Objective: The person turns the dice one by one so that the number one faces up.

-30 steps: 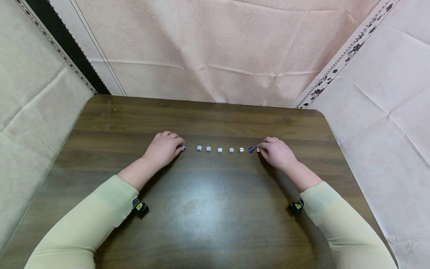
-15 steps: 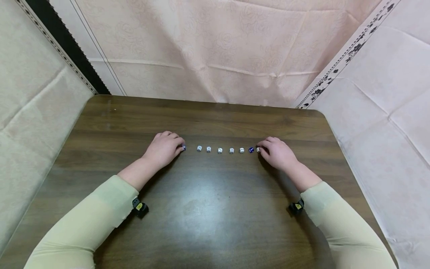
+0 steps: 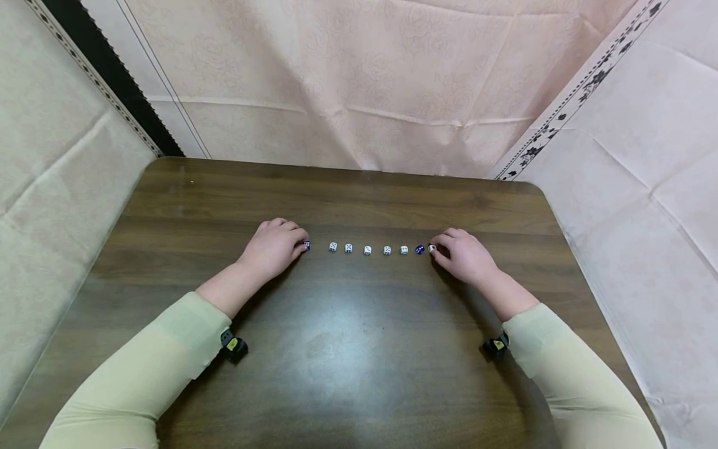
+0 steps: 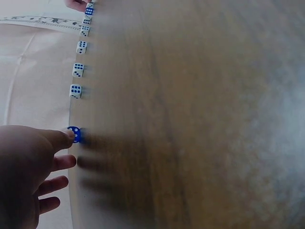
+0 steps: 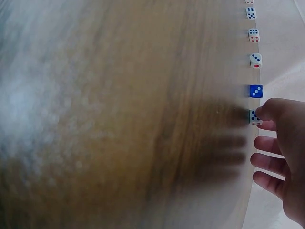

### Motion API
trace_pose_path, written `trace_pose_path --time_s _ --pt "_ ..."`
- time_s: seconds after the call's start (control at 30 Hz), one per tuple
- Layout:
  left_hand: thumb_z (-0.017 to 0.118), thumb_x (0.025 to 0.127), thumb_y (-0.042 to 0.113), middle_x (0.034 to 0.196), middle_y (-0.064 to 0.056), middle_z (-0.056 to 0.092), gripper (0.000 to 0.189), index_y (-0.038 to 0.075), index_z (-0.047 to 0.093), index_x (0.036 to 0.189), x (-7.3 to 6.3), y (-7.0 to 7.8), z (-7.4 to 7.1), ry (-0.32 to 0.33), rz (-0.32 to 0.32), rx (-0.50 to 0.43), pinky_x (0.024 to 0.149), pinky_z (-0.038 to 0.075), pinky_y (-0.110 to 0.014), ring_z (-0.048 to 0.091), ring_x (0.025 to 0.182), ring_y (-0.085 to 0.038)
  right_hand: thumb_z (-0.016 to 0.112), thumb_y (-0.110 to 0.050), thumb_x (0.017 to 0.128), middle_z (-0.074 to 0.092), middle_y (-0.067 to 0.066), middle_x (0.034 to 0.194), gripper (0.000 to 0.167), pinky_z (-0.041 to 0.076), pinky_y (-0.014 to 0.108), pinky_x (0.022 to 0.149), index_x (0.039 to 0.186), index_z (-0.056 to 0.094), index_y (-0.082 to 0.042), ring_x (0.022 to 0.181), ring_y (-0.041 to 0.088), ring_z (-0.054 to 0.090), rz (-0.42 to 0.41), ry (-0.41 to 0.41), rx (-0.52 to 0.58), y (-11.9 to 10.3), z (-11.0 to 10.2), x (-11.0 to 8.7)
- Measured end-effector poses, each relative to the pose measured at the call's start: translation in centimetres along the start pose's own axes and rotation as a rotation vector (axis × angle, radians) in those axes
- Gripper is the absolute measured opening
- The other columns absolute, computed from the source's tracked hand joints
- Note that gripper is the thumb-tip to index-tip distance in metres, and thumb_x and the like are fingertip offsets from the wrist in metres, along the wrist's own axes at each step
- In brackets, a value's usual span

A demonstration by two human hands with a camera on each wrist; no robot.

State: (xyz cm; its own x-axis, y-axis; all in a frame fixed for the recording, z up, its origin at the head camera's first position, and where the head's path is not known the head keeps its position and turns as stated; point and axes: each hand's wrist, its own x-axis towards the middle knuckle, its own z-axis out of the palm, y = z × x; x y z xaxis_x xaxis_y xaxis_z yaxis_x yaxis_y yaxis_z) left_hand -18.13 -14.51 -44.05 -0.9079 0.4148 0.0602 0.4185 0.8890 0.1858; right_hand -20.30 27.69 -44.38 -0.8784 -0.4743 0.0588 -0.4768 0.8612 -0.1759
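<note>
Centre die: white (image 3: 367, 251), fourth from the left in a row of eight dice on the brown table (image 3: 336, 386); all places below are given from it.
Left hand (image 3: 273, 248): left of the centre die; thumb and forefinger brought together in a pinch, other fingers loosely spread and apart from the dice.
Held by left hand: dark blue die (image 3: 306, 246), white-spotted, far left of the centre die, partly covered by the fingertips; a wider gap parts it from its neighbour.
Dice between: two white, second die (image 3: 333, 247) and third die (image 3: 349, 248), near the centre die on its left.
Dice to the right: two white, fifth die (image 3: 387, 251) and sixth die (image 3: 404, 250), near the centre die; then a blue die, the seventh (image 3: 420, 249), farther along.
Right hand (image 3: 464, 257): right of the centre die; thumb and forefinger pinching, remaining fingers slightly bent and separated.
Held by right hand: white end die (image 3: 432, 248), far right of the centre die, just beside the seventh.
Sleeves: pale green, left sleeve (image 3: 140, 368) and right sleeve (image 3: 578, 374), nearer the person than the centre die.
Backdrop: pinkish cloth (image 3: 359, 81), beyond the centre die.
</note>
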Motion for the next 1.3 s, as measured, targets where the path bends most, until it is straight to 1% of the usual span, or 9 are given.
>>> trace_pose_path --time_s 0.47,0.73,0.9,1.07,1.3 --pt "0.064 0.098 0.027 0.120 -0.008 0.065 0.020 0.015 0.071 0.113 0.0 0.2 -0.2 -0.013 -0.003 0.004 0.105 0.037 -0.053 0.052 0.121 -0.035 0.065 -0.028 0.095 0.066 0.008 0.109 0.025 0.045 0.052 0.095 0.113 0.071 -0.011 0.106 0.031 0.059 0.005 0.010 0.010 0.0 -0.1 0.1" --pt "0.064 0.098 0.026 0.120 -0.008 0.065 0.020 0.015 0.071 0.113 -0.1 0.3 -0.4 -0.017 -0.011 -0.001 0.104 0.036 -0.053 0.052 0.121 -0.035 0.065 -0.024 0.095 0.066 0.007 0.110 0.023 0.044 0.052 0.095 0.113 0.071 -0.011 0.107 0.031 0.059 -0.035 0.049 0.013 -0.3 -0.1 0.2" --pt "0.064 0.098 0.026 0.119 -0.007 0.066 0.019 0.015 0.071 0.112 -0.1 0.4 -0.3 -0.010 -0.009 -0.001 0.105 0.036 -0.052 0.052 0.121 -0.035 0.066 -0.020 0.094 0.065 0.009 0.109 0.023 0.044 0.053 0.092 0.113 0.071 -0.009 0.105 0.033 0.059 -0.078 0.047 0.011 -1.0 -0.2 0.5" --pt "0.064 0.098 0.027 0.119 -0.007 0.066 0.020 0.014 0.071 0.112 -0.1 0.3 -0.3 -0.003 -0.005 -0.005 0.105 0.036 -0.053 0.052 0.120 -0.035 0.068 -0.022 0.093 0.065 0.008 0.109 0.023 0.045 0.051 0.090 0.113 0.071 -0.010 0.104 0.031 0.059 -0.085 0.035 0.005 -1.6 -0.3 0.8" --pt "0.064 0.099 0.027 0.118 -0.008 0.066 0.020 0.014 0.071 0.113 -0.2 0.4 -0.4 -0.007 -0.002 -0.007 0.105 0.036 -0.054 0.052 0.120 -0.035 0.069 -0.021 0.093 0.065 0.007 0.107 0.021 0.045 0.051 0.088 0.112 0.073 -0.012 0.102 0.030 0.059 -0.098 0.047 0.014 -1.7 -0.1 0.9"
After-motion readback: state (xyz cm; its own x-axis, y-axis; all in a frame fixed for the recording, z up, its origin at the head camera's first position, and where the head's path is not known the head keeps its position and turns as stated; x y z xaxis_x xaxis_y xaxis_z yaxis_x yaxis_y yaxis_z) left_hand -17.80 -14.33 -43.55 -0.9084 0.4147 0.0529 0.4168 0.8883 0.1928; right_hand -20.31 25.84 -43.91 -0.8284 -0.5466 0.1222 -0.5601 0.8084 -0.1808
